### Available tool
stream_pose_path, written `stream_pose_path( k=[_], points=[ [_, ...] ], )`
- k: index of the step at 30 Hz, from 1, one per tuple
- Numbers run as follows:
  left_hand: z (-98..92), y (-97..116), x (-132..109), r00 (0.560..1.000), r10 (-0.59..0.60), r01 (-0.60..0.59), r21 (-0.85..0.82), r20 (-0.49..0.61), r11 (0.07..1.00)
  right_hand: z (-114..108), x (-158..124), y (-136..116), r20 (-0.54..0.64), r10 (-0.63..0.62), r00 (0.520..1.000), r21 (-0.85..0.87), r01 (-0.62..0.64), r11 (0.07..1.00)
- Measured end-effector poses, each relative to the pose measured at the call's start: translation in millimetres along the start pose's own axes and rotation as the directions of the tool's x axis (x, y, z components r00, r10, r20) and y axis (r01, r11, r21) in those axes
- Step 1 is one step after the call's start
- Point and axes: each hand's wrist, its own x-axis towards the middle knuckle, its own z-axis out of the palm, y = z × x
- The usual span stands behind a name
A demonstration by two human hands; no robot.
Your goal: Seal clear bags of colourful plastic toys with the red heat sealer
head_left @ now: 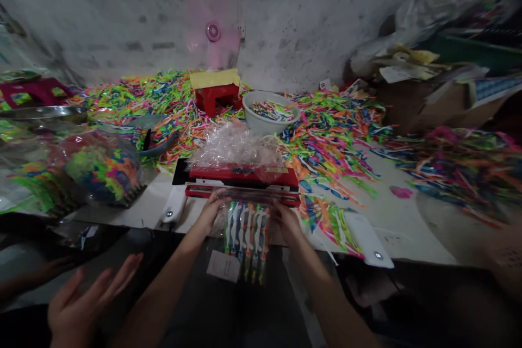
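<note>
A pale tabletop (402,201) bears a long red-and-black machine (244,176); before it, at the near edge, hangs a clear plastic bag (247,228) of multicoloured slender pieces (248,236), perhaps pens, its upper sides gripped by left hand (211,212) and right hand (287,219).

My left hand (210,215) and right hand (287,220) are bare, like my 2 forearms (183,266), tapering to the wrists; the dim, dark patch (193,304) between may be my clothing.

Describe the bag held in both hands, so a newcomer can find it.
On the table, find the long red machine. Before it, the left hand and right hand hold the clear bag. Its colourful pieces line up, unlike the loose heap behind.
</note>
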Motion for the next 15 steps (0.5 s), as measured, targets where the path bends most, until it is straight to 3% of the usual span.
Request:
stream_pose_path(
  k=[1,3,4,6,10,13,15],
  points=[
    [-28.7,9.2,-9.0,0.999,-0.006,0.006,-0.004,-0.035,1.0,-0.1,-0.5,1.4,-0.005,-0.005,1.0,-0.017,0.005,1.0],
    [-80.5,27.7,-15.8,0.99,-0.143,0.143,0.002,-0.004,0.99,0.1,0.0,3.1,-0.019,-0.02,1.0,0.0,0.02,1.0],
    [-100.3,36.3,-13.3,0.978,-0.208,0.207,0.015,0.022,0.978,0.1,1.1,3.5,-0.03,-0.026,0.999,0.018,0.027,0.999],
    [-124.3,51.1,0.1,0.979,-0.197,0.196,0.015,0.05,0.98,-0.7,4.6,4.6,-0.051,-0.036,0.998,0.045,0.039,0.998],
    [-130.6,70.1,29.3,0.996,-0.09,0.09,0.007,0.013,0.996,-6.1,15.9,11.3,-0.141,-0.109,0.984,0.112,0.125,0.986],
    [-129.3,73.8,32.0,0.992,-0.069,0.068,-0.017,-0.104,0.998,-7.7,24.6,20.5,-0.26,-0.15,0.954,0.144,0.192,0.971],
    [-128.8,71.3,26.7,0.982,-0.082,0.075,-0.047,-0.168,0.996,-4.9,27.1,26.6,-0.263,-0.124,0.957,0.187,0.177,0.966]
  ],
)
